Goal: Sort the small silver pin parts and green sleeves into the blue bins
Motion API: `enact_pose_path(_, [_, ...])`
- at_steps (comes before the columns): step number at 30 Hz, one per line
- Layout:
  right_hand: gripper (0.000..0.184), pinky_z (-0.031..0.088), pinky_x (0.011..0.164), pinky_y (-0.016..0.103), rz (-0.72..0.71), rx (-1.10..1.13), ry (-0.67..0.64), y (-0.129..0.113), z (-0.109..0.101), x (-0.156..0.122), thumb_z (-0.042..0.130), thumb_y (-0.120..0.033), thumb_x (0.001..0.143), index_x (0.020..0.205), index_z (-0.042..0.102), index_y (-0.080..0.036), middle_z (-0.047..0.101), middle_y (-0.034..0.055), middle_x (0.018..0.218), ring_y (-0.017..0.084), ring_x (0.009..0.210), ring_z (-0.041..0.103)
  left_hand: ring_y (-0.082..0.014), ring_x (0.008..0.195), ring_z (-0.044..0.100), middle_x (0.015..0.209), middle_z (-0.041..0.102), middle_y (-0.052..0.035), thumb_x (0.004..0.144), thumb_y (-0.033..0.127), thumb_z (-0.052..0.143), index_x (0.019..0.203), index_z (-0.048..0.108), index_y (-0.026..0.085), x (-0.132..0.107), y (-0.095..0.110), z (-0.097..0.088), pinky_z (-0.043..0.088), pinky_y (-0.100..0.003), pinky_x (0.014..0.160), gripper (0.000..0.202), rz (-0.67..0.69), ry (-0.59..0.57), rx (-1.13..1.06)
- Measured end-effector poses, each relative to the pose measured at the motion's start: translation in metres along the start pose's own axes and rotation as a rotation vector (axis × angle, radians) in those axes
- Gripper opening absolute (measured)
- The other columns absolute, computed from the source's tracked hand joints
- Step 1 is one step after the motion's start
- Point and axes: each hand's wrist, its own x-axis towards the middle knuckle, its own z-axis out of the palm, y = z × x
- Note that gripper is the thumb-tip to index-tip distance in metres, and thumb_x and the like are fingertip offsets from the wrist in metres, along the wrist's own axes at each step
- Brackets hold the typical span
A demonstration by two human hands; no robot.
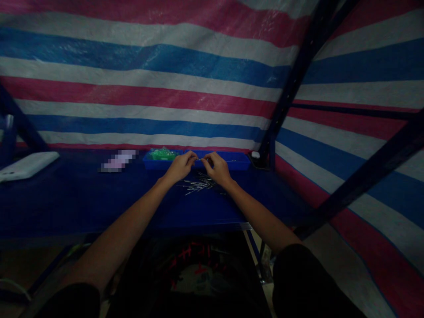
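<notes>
A small, thin silvery metal piece spans the gap between my two hands, its kind too small to make out. My left hand pinches one end of it, and my right hand has its thumb and fingers closed on the other end. Just below my hands, a loose pile of thin, shiny metal pieces lies on the blue tabletop. Behind the hands stand a blue tray and, on the left, a blue bin with green pieces in clear plastic.
A blurred-out pinkish flat item lies left of the bin. Farther left rests a white flat object. A small white item sits right of the tray. Dark metal posts and striped sheeting enclose the table.
</notes>
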Motion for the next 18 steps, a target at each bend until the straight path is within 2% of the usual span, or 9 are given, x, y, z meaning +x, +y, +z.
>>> enact_pose_path(7, [0.018,0.038,0.066,0.026,-0.035,-0.008,0.001,-0.002,0.001,0.000,0.044,-0.032,0.086,0.081,0.056,-0.019,0.054,0.0032,0.075,0.015,0.070,0.050,-0.0149,0.061,0.056,0.066,0.060,-0.0018,0.087,0.033,0.034,0.078,0.056,0.017,-0.001,0.002,-0.001,0.038,-0.025,0.061,0.028,-0.027,0.023,0.025])
enact_pose_path(10, [0.019,0.038,0.066,0.026,-0.001,-0.060,0.072,0.006,-0.004,0.003,0.044,-0.032,0.085,0.079,0.056,-0.019,0.055,0.0038,0.076,0.015,0.070,0.051,-0.0151,0.060,0.055,0.067,0.061,-0.0018,0.085,0.035,0.038,0.082,0.058,0.017,0.000,-0.006,0.002,0.038,-0.025,0.058,0.027,-0.033,-0.019,0.047])
enact_pose_path(14, [0.020,0.037,0.066,0.027,0.263,-0.202,0.277,0.037,-0.022,0.006,0.045,-0.033,0.084,0.082,0.057,-0.017,0.057,0.0048,0.076,0.016,0.069,0.051,-0.0151,0.063,0.056,0.070,0.063,-0.0022,0.077,0.030,0.049,0.085,0.061,0.018,0.000,-0.022,0.013,0.039,-0.025,0.060,0.019,-0.015,-0.208,0.109])
enact_pose_path(16, [0.021,0.037,0.062,0.027,0.410,-0.263,0.246,0.054,-0.032,0.005,0.048,-0.034,0.081,0.087,0.058,-0.017,0.056,0.0029,0.067,0.017,0.064,0.051,-0.0165,0.069,0.057,0.075,0.064,-0.0031,0.073,0.029,0.054,0.084,0.063,0.020,-0.002,-0.027,0.020,0.040,-0.025,0.065,0.017,-0.021,-0.292,0.166])
enact_pose_path(18, [0.022,0.036,0.059,0.026,0.480,-0.287,0.182,0.065,-0.037,0.004,0.050,-0.034,0.079,0.088,0.059,-0.017,0.055,0.0014,0.061,0.017,0.060,0.051,-0.0191,0.076,0.056,0.080,0.064,-0.0042,0.070,0.029,0.057,0.080,0.065,0.022,-0.005,-0.027,0.025,0.041,-0.028,0.068,0.015,-0.074,-0.339,0.241])
